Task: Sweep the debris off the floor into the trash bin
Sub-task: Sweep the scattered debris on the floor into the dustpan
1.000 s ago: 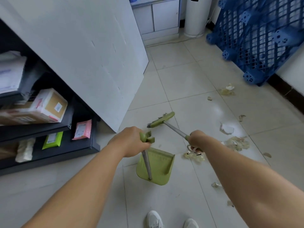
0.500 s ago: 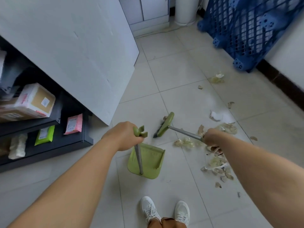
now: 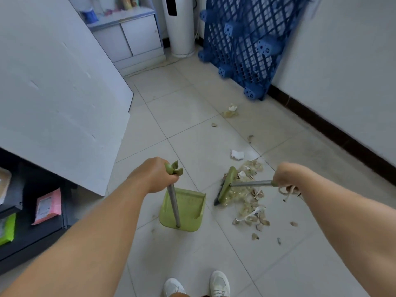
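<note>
My left hand (image 3: 153, 174) grips the top of the grey handle of a green dustpan (image 3: 186, 209), which stands on the floor tiles with its mouth facing away from me. My right hand (image 3: 286, 175) grips the metal handle of a green broom (image 3: 228, 185). The broom's head lies against a pile of pale, dry debris (image 3: 249, 202) just right of the dustpan. More scraps lie further off: a white shred (image 3: 237, 154) and a pale clump (image 3: 231, 110). No trash bin is in sight.
A large white board (image 3: 64, 93) leans on the left over dark shelves (image 3: 32, 221) with packages. A blue plastic pallet (image 3: 246, 41) leans on the right wall. At the back stand a white cabinet (image 3: 132, 37) and a white cylinder (image 3: 182, 28). My white shoes (image 3: 197, 284) are below.
The broom has swung from the left of the pile to the right of the dustpan, and its head now rests against the debris. My right hand moved right. The dustpan stays put.
</note>
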Demonstrator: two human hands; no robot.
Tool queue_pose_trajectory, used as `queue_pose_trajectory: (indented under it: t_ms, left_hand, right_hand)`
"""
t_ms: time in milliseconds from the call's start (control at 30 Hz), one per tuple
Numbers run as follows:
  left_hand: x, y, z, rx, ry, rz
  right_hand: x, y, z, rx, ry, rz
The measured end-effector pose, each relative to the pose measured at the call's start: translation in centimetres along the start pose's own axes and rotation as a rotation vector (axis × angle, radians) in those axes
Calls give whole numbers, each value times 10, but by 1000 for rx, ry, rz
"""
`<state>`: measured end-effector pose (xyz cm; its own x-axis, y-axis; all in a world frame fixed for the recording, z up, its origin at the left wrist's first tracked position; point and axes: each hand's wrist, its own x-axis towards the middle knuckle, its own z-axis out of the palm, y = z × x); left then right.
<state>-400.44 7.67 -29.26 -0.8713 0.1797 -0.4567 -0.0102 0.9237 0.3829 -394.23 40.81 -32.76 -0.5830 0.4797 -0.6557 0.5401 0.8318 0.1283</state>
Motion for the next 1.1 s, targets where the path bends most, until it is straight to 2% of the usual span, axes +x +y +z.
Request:
queue_pose_trajectory:
  t_ms: [200,367,633,867,1100]
  left_hand:
    - [26,13,-15,26,-12,54]
    - [75,6,-55,10,-14,102]
    - [172,-13,-140,-38,10,177]
    - [252,-10,-184,0,38,244]
    - [364,23,-216,66,14,251]
  right_hand:
    - [8,-4,-26,143,-77,50]
    - [36,-58,-54,374,-112,82]
    - [93,-171,-103,612,19,124]
    - [146,-217,-155,747,43,139]
    - [251,-256,-216,951,107,174]
